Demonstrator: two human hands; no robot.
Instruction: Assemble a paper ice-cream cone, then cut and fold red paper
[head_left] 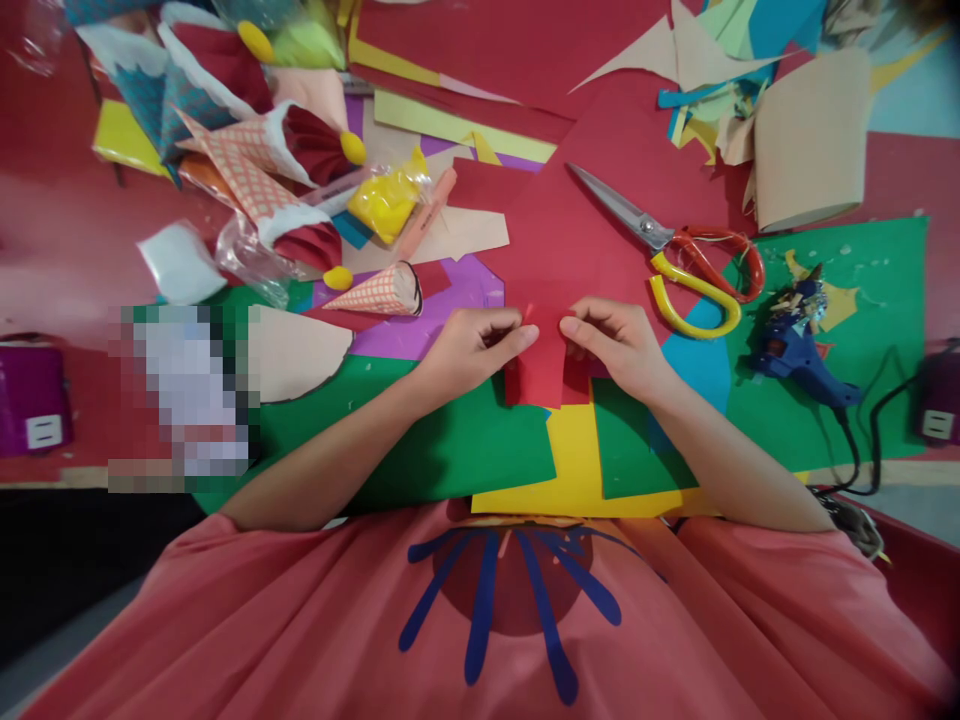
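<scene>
A small piece of red paper [535,372] is upright between my two hands, over the green and yellow sheets. My left hand [480,348] pinches its left edge between thumb and fingers. On the other side, my right hand [621,345] pinches its upper right edge, thumb toward me. Scissors [654,234] with one red and one yellow handle lie open just beyond my right hand. A small checked paper cone [384,291] rests left of my left hand, near a beige paper piece [294,352] with a dark curved edge.
A blue glue gun [799,368] with a cord lies on green paper [892,300] at right. Finished-looking paper cones [251,165] and a yellow plastic packet [386,205] crowd the upper left. Beige paper [814,140] and colored scraps fill the upper right. A purple box [34,395] stands far left.
</scene>
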